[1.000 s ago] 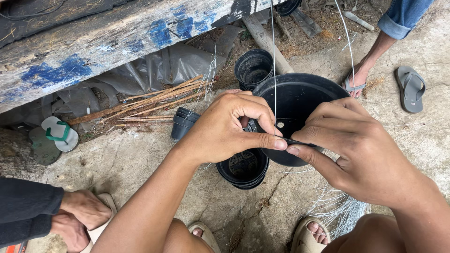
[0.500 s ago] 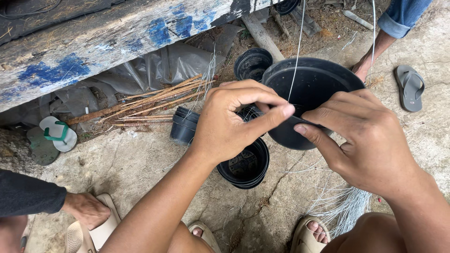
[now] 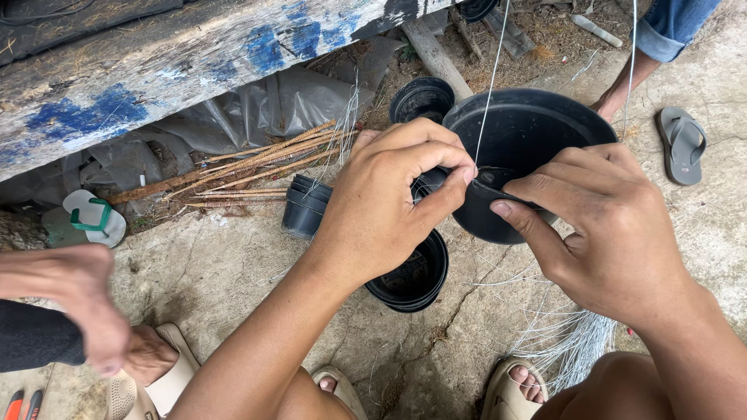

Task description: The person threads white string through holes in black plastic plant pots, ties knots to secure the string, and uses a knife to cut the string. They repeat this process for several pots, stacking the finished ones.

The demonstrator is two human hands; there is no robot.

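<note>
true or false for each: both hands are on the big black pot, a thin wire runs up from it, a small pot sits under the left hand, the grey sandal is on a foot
1. Both the left hand and the right hand pinch the rim of the big black pot. True.
2. A thin wire runs up from it. True.
3. No pot lies below the left hand. False: a small black pot sits there.
4. The grey sandal is worn. False: it lies empty on the ground.
</note>
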